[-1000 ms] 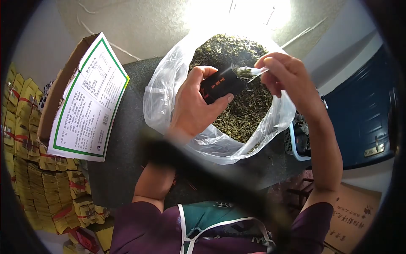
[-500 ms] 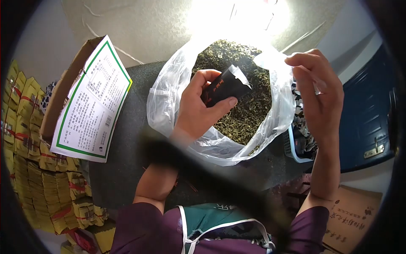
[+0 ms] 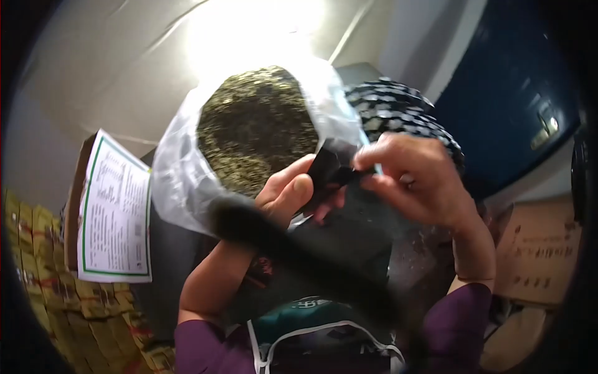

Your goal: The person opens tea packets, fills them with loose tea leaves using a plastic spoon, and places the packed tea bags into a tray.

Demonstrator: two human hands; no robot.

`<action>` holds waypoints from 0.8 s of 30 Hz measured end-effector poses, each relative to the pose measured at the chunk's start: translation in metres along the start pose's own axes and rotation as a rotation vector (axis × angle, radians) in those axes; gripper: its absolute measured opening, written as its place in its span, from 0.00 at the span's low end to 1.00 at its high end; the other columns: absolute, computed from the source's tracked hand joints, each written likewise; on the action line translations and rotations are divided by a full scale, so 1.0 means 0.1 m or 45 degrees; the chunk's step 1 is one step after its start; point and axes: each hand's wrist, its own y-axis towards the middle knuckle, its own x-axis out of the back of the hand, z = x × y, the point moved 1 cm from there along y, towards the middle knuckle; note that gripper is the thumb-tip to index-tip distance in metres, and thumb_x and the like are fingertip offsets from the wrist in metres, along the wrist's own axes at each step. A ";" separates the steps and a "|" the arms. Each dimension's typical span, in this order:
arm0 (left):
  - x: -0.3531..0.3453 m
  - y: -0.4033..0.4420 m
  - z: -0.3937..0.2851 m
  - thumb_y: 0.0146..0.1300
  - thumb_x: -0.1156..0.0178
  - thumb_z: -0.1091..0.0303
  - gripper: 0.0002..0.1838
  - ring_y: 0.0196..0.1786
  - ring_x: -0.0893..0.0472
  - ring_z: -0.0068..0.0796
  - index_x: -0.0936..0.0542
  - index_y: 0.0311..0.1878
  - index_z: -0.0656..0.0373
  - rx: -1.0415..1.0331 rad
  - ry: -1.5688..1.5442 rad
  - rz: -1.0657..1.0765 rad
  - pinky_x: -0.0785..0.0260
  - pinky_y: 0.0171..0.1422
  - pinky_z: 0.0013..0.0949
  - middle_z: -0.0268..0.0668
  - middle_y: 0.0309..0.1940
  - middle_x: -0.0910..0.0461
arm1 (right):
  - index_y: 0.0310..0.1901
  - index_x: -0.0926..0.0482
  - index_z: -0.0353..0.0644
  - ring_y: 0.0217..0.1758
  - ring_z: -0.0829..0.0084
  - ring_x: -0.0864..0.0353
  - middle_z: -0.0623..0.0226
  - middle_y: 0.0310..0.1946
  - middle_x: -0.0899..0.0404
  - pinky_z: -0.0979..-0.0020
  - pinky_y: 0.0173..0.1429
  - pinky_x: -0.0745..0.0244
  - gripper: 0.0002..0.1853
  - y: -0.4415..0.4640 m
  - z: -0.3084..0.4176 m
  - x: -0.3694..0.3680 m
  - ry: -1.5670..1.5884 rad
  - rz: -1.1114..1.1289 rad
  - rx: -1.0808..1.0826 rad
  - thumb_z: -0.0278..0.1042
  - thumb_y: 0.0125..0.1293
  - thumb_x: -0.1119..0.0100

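Note:
My left hand (image 3: 289, 190) is closed round a small black packet (image 3: 330, 163), held just right of the clear plastic bag's opening. The fingers of my right hand (image 3: 423, 177) pinch the packet's right end, where a dark edge or flap shows, blurred by motion. Dried green leaves (image 3: 255, 131) fill the open plastic bag (image 3: 180, 181) at the centre left. No lettering can be read on the packet.
A box with a green-bordered label (image 3: 115, 212) stands at the left, above stacked yellow packets (image 3: 81, 299). Behind my right hand lies a heap of black-and-white packets (image 3: 398, 109). A cardboard carton (image 3: 539, 252) is at the lower right. A dark blurred strap crosses the foreground.
The view has swung to the right. My right hand has let go of the white scoop and come to the packet, now pinching its end. The packet is away from over the leaves.

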 end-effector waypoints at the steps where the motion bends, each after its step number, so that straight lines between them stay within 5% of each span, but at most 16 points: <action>1: -0.08 0.06 0.06 0.72 0.52 0.29 0.44 0.36 0.22 0.19 0.26 0.64 0.68 0.046 0.018 0.081 0.30 0.42 0.23 0.41 0.44 0.17 | 0.48 0.17 0.38 0.33 0.62 0.16 0.60 0.33 0.18 0.64 0.35 0.22 0.13 -0.16 -0.08 0.00 0.074 -0.030 -0.005 0.21 0.61 0.31; 5: -0.45 0.37 0.21 0.72 0.51 0.28 0.44 0.40 0.20 0.21 0.25 0.64 0.66 0.402 -0.003 0.272 0.28 0.46 0.25 0.41 0.46 0.16 | 0.46 0.17 0.37 0.34 0.64 0.16 0.60 0.35 0.19 0.67 0.36 0.22 0.12 -0.76 -0.41 0.22 0.230 -0.013 -0.083 0.20 0.60 0.31; 8: -0.70 0.84 0.27 0.72 0.51 0.28 0.43 0.46 0.19 0.25 0.24 0.64 0.66 0.413 0.164 0.426 0.28 0.53 0.29 0.39 0.48 0.17 | 0.46 0.16 0.37 0.34 0.68 0.16 0.62 0.36 0.20 0.69 0.36 0.23 0.13 -1.10 -0.69 0.45 0.228 -0.177 -0.057 0.19 0.59 0.30; 10: -0.76 1.27 0.25 0.76 0.56 0.32 0.42 0.55 0.20 0.33 0.25 0.67 0.66 0.219 0.514 0.313 0.29 0.65 0.37 0.42 0.53 0.18 | 0.46 0.16 0.36 0.35 0.71 0.17 0.63 0.37 0.19 0.71 0.37 0.23 0.13 -1.27 -0.83 0.77 0.008 -0.326 -0.191 0.18 0.58 0.30; 12: -0.63 1.95 0.24 0.79 0.56 0.38 0.35 0.55 0.20 0.30 0.22 0.66 0.63 -0.040 0.920 0.407 0.28 0.62 0.37 0.39 0.56 0.17 | 0.45 0.16 0.34 0.37 0.76 0.19 0.65 0.37 0.19 0.73 0.41 0.24 0.10 -1.42 -1.02 1.07 0.022 -0.569 -0.380 0.19 0.61 0.33; 14: -0.54 2.64 0.33 0.76 0.48 0.43 0.29 0.51 0.18 0.28 0.17 0.60 0.61 0.003 1.085 0.222 0.26 0.57 0.33 0.38 0.51 0.15 | 0.45 0.17 0.34 0.39 0.80 0.20 0.67 0.37 0.20 0.75 0.44 0.26 0.06 -1.51 -1.22 1.36 0.025 -0.783 -0.621 0.21 0.67 0.36; 16: -0.52 3.17 0.41 0.73 0.45 0.46 0.27 0.56 0.17 0.39 0.16 0.58 0.61 0.007 1.336 0.124 0.26 0.62 0.40 0.44 0.53 0.14 | 0.44 0.17 0.33 0.40 0.82 0.22 0.70 0.38 0.20 0.76 0.44 0.28 0.06 -1.49 -1.53 1.67 -0.329 -0.789 -0.507 0.27 0.71 0.38; 20: -0.45 4.06 1.01 0.73 0.51 0.43 0.30 0.63 0.20 0.52 0.16 0.59 0.60 -0.005 1.658 0.221 0.30 0.69 0.48 0.50 0.57 0.16 | 0.44 0.18 0.29 0.35 0.79 0.21 0.65 0.32 0.20 0.73 0.42 0.28 0.11 -1.34 -2.20 2.02 -0.672 -0.709 -0.833 0.32 0.71 0.36; 24: -0.27 4.61 1.62 0.74 0.54 0.40 0.33 0.64 0.20 0.53 0.19 0.62 0.59 0.001 1.746 0.157 0.31 0.69 0.51 0.50 0.59 0.17 | 0.47 0.17 0.32 0.35 0.58 0.18 0.52 0.35 0.18 0.65 0.43 0.26 0.11 -1.17 -2.96 1.95 -0.701 -0.683 -0.567 0.32 0.70 0.37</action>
